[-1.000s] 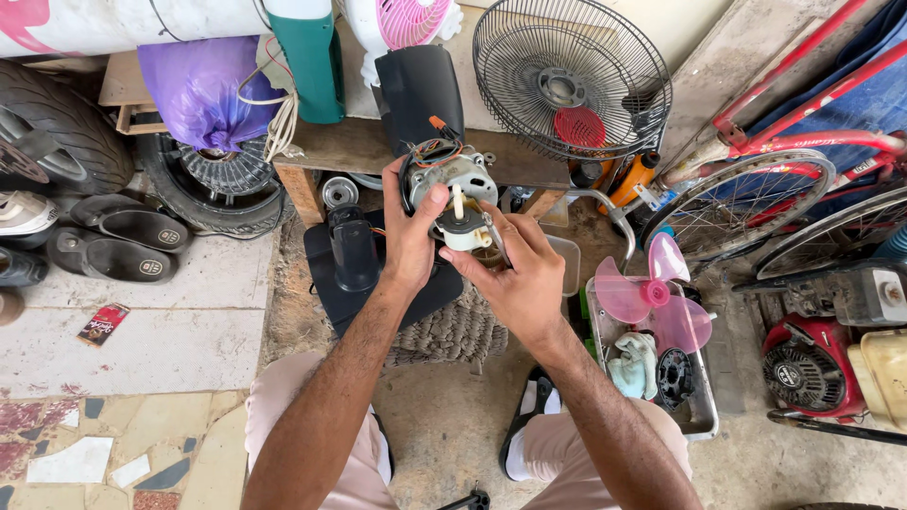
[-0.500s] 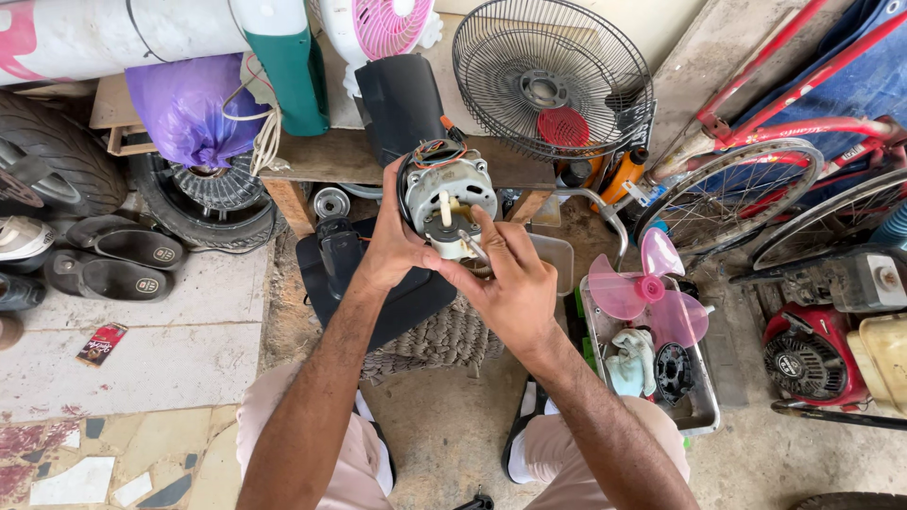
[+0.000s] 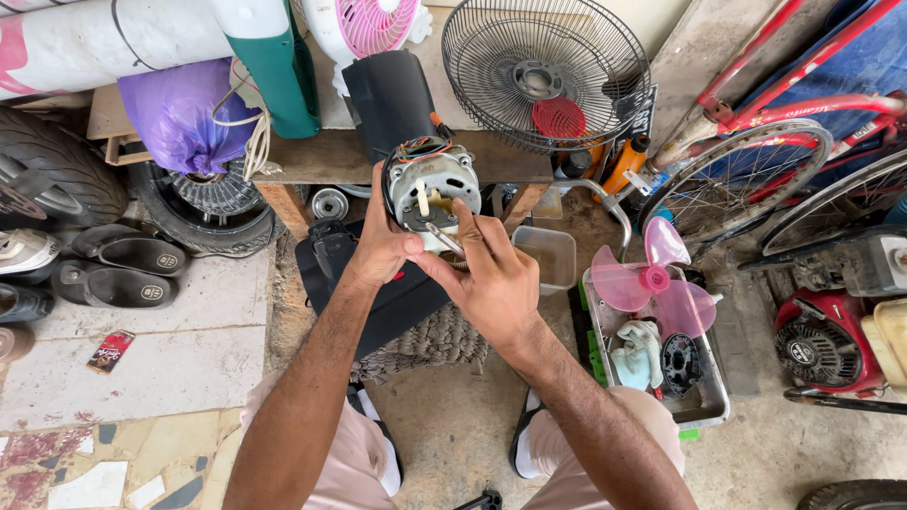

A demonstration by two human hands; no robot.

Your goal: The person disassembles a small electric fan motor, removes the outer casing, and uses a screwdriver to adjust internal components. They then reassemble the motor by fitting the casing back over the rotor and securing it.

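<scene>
The fan motor (image 3: 430,189) is held up in front of the wooden bench (image 3: 312,156), above the person's knees. The left hand (image 3: 383,247) wraps its left side, fingers curled behind it and thumb pressed toward its lower front. The right hand (image 3: 491,279) sits just below and to the right, its fingertips pinching a thin metal tool (image 3: 442,238) against the motor's face. A pink fan blade (image 3: 647,279) lies in a tray (image 3: 704,401) to the right.

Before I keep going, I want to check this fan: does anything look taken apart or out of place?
Yes. The fan motor, bare with windings exposed, is held by the left hand and right hand. Its pink blade lies loose in a tray, and the black grille leans apart.
</scene>
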